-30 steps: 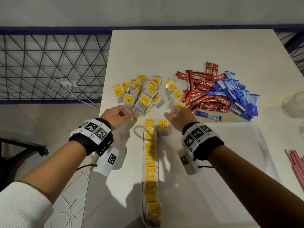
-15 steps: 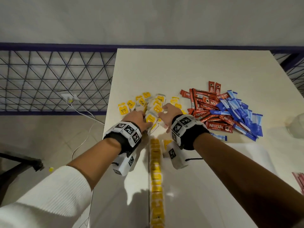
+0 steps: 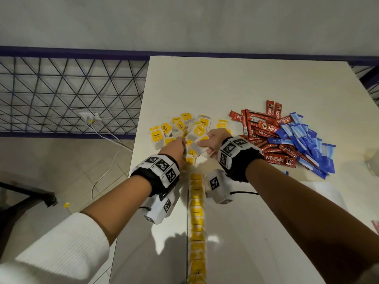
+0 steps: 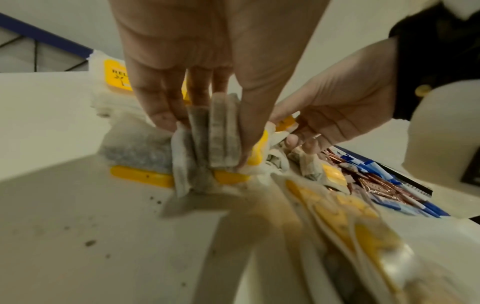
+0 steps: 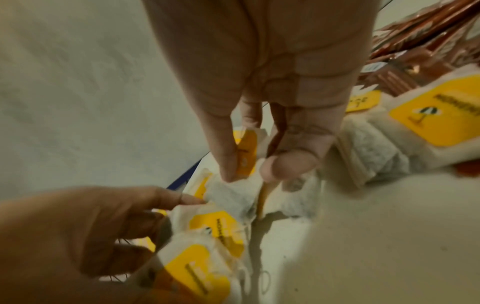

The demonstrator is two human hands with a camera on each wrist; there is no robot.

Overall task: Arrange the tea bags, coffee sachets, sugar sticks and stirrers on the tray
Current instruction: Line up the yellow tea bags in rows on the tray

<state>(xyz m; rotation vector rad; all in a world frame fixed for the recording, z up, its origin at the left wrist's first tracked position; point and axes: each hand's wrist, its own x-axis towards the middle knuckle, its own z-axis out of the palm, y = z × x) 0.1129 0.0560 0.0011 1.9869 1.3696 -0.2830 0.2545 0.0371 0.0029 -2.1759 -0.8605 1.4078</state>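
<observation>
Loose yellow-tagged tea bags (image 3: 196, 130) lie in a pile on the white table. Both hands are in its near edge. My left hand (image 3: 178, 144) pinches a small upright stack of tea bags (image 4: 223, 131) between thumb and fingers (image 4: 161, 115). My right hand (image 3: 207, 143) pinches one tea bag (image 5: 245, 152) by its yellow tag, thumb against forefinger. A straight row of tea bags (image 3: 196, 222) runs along the left side of the pale tray (image 3: 225, 247). Red coffee sachets (image 3: 264, 130) and blue sugar sticks (image 3: 307, 144) lie heaped to the right.
The table's left edge (image 3: 133, 152) drops to a tiled floor with a cable and a wire fence. A clear container (image 3: 372, 158) stands at the far right. A sliver of pink stirrers (image 3: 375, 227) shows at the right border. Tea dust specks the table (image 4: 88, 242).
Both hands have moved forward from the far end of the tea bag row into the loose pile and closed on tea bags. The head view has tilted up.
</observation>
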